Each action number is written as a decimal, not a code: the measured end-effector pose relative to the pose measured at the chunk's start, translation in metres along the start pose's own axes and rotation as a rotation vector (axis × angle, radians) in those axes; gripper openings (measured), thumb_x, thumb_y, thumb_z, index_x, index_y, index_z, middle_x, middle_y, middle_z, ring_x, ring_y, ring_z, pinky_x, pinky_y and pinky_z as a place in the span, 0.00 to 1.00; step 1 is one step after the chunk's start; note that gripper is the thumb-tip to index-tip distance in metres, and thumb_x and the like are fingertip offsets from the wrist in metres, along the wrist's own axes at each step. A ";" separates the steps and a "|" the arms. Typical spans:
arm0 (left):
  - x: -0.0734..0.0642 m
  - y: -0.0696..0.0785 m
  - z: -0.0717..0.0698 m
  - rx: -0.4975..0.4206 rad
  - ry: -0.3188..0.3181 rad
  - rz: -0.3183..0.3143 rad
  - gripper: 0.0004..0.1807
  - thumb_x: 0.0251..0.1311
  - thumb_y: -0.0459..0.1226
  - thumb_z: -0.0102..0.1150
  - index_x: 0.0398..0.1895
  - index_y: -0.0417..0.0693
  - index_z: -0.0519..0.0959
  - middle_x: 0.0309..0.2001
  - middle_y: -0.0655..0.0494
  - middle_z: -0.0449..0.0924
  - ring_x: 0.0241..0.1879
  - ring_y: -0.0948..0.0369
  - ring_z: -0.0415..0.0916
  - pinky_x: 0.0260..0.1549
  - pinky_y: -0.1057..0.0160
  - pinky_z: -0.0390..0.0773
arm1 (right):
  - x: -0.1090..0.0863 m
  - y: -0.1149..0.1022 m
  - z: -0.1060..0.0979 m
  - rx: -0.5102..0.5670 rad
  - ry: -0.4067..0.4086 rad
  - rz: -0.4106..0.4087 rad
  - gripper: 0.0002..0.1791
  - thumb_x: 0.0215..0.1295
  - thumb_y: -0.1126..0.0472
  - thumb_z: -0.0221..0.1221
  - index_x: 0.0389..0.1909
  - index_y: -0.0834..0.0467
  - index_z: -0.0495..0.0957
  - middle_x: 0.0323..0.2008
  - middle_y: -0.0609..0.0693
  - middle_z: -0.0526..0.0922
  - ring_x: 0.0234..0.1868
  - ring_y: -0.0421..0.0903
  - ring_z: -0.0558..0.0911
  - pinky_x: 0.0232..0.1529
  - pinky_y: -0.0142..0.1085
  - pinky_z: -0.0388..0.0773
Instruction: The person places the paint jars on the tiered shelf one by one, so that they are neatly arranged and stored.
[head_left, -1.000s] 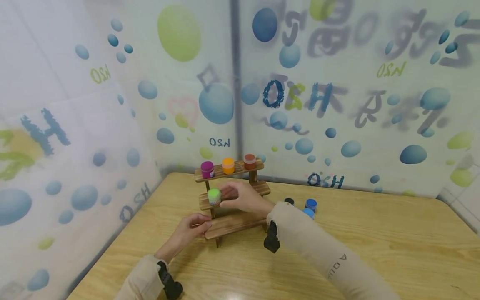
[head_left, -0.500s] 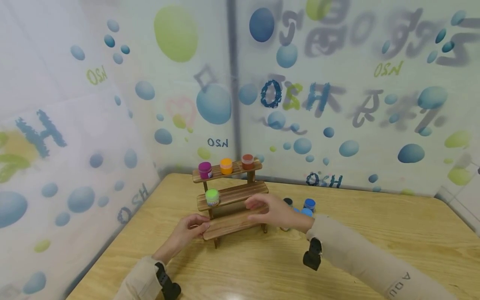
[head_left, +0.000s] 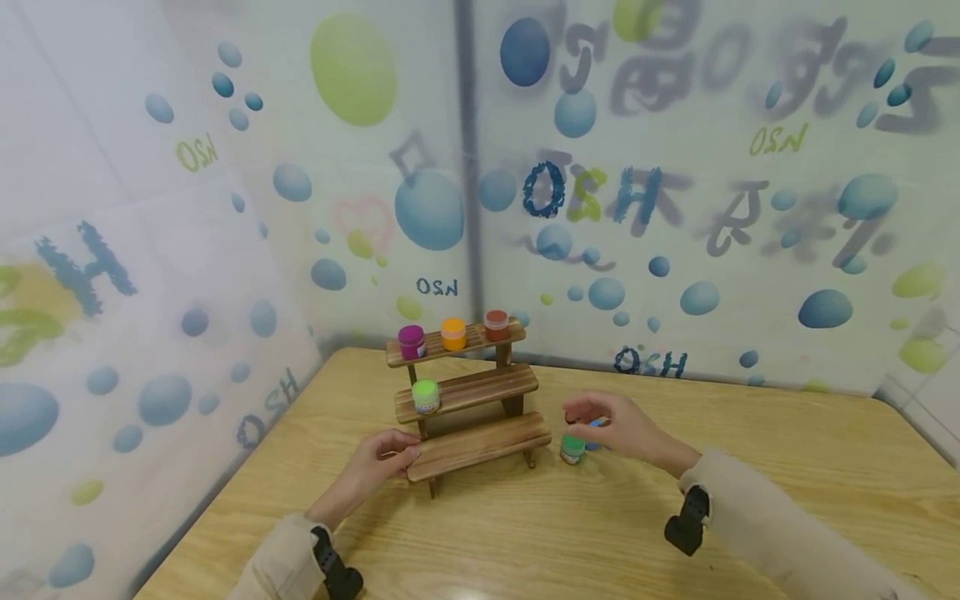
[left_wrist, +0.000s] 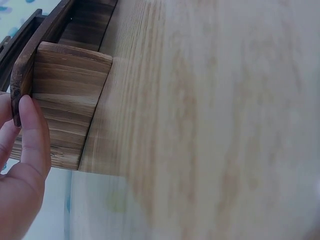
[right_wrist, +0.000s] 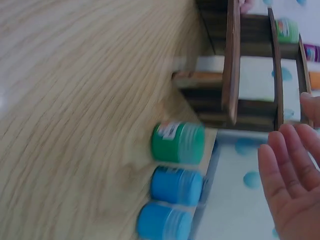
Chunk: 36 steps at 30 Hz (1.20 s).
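A three-step wooden display stand (head_left: 480,446) stands on the table. My left hand (head_left: 377,461) pinches the left end of its lowest step; the left wrist view shows the thumb (left_wrist: 31,132) on one face of the board (left_wrist: 24,75). My right hand (head_left: 622,427), holding nothing, hovers over the jars right of the stand, fingers relaxed. Below it are a green paint jar (head_left: 572,451) and, partly hidden in the head view, blue jars; the right wrist view shows one blue jar (right_wrist: 176,185) beside another blue jar (right_wrist: 164,221).
On the top step sit a purple jar (head_left: 412,342), an orange jar (head_left: 453,334) and a brown-red jar (head_left: 497,326). A light green jar (head_left: 426,397) is at the left of the middle step. A patterned curtain (head_left: 675,167) hangs behind the table (head_left: 750,467).
My right hand has let go of the light green jar on the middle step and moved right, to above the jars on the table. The left hand keeps its hold on the stand.
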<state>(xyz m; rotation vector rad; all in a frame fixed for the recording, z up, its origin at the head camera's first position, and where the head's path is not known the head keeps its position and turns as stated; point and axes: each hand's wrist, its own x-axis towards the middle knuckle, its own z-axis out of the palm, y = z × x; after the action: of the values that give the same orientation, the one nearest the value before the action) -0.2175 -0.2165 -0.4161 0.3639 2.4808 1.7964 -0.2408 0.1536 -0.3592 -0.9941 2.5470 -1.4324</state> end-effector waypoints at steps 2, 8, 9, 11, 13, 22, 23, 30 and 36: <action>0.000 0.000 0.000 0.000 -0.005 0.003 0.14 0.57 0.34 0.55 0.42 0.30 0.74 0.40 0.44 0.76 0.32 0.64 0.72 0.30 0.66 0.76 | -0.006 0.008 -0.006 -0.017 0.035 0.030 0.19 0.59 0.60 0.57 0.48 0.66 0.72 0.40 0.59 0.77 0.36 0.42 0.77 0.36 0.35 0.75; 0.000 0.000 0.000 -0.004 -0.004 -0.003 0.15 0.57 0.35 0.55 0.42 0.31 0.74 0.42 0.41 0.75 0.35 0.62 0.72 0.30 0.65 0.76 | -0.022 0.024 -0.021 -0.023 0.131 0.139 0.20 0.58 0.60 0.58 0.48 0.67 0.71 0.40 0.60 0.78 0.39 0.49 0.77 0.35 0.34 0.75; 0.000 0.000 0.000 -0.004 -0.001 -0.005 0.15 0.57 0.35 0.55 0.42 0.31 0.74 0.42 0.41 0.75 0.35 0.61 0.72 0.30 0.65 0.76 | -0.024 0.027 -0.024 -0.025 0.142 0.151 0.20 0.58 0.60 0.58 0.48 0.67 0.71 0.41 0.60 0.78 0.39 0.50 0.77 0.35 0.34 0.75; 0.000 0.000 0.000 -0.004 0.000 -0.004 0.15 0.57 0.35 0.55 0.42 0.31 0.74 0.42 0.41 0.75 0.35 0.61 0.72 0.31 0.65 0.76 | -0.027 0.033 -0.027 -0.037 0.163 0.180 0.20 0.58 0.59 0.58 0.48 0.67 0.71 0.41 0.60 0.78 0.39 0.49 0.77 0.36 0.35 0.75; 0.000 0.000 0.000 -0.001 0.002 -0.001 0.15 0.57 0.35 0.55 0.42 0.31 0.74 0.42 0.41 0.75 0.35 0.61 0.72 0.31 0.65 0.76 | -0.030 0.040 -0.029 -0.058 0.183 0.193 0.21 0.58 0.59 0.58 0.48 0.68 0.71 0.41 0.61 0.78 0.39 0.49 0.77 0.37 0.35 0.75; -0.001 0.003 0.001 0.009 0.005 0.000 0.14 0.57 0.35 0.55 0.42 0.31 0.74 0.41 0.42 0.76 0.35 0.63 0.72 0.31 0.66 0.76 | -0.040 0.065 -0.030 -0.073 0.217 0.266 0.20 0.57 0.62 0.58 0.47 0.71 0.70 0.42 0.64 0.76 0.40 0.54 0.76 0.36 0.36 0.76; -0.001 0.003 0.001 0.009 0.009 -0.003 0.14 0.57 0.35 0.55 0.41 0.31 0.74 0.41 0.43 0.76 0.35 0.63 0.72 0.31 0.66 0.76 | -0.041 0.068 -0.029 -0.064 0.218 0.281 0.20 0.57 0.62 0.59 0.47 0.70 0.70 0.43 0.63 0.76 0.40 0.54 0.76 0.36 0.36 0.76; -0.001 0.002 0.001 0.013 0.012 -0.001 0.14 0.57 0.35 0.55 0.41 0.31 0.74 0.41 0.42 0.76 0.35 0.63 0.73 0.31 0.65 0.76 | -0.039 0.080 -0.023 -0.007 0.209 0.320 0.22 0.56 0.60 0.59 0.48 0.71 0.70 0.44 0.64 0.75 0.42 0.54 0.76 0.37 0.37 0.76; 0.000 0.001 0.001 0.009 0.006 -0.011 0.14 0.57 0.35 0.56 0.41 0.31 0.74 0.42 0.41 0.75 0.35 0.63 0.73 0.31 0.65 0.76 | -0.035 0.084 -0.018 -0.028 0.197 0.305 0.24 0.55 0.59 0.61 0.48 0.71 0.70 0.44 0.63 0.75 0.42 0.54 0.76 0.41 0.39 0.74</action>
<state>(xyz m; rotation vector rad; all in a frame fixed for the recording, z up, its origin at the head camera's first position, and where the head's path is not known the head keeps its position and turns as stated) -0.2169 -0.2156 -0.4154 0.3456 2.4907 1.7854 -0.2613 0.2167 -0.4235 -0.4566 2.7104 -1.4719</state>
